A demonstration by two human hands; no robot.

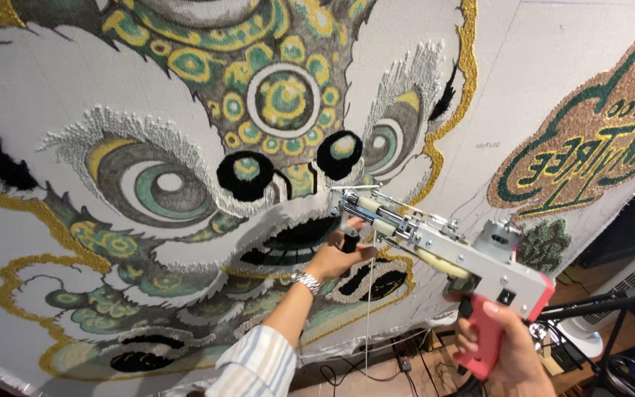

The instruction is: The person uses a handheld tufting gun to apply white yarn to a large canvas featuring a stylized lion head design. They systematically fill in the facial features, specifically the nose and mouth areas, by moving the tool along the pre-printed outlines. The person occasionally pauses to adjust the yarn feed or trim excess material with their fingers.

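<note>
- The left hand (336, 257) is bare, with a silver metal-link wristwatch (307, 281) round the wrist just below it.
- A loose striped sleeve (255, 364), pale with thin blue and tan lines, covers the left forearm and ends in a turned cuff short of the watch.
- The right hand (505, 353), near the lower right, is bare; no ring or sleeve shows on it.

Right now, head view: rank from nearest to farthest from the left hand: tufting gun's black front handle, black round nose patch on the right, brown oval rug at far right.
1. Black front handle: gripped by the left hand, at the gun's front end.
2. Black round nose patch: above the hand, on the lion-face rug.
3. Brown oval rug: far right, past the gun's motor.
</note>
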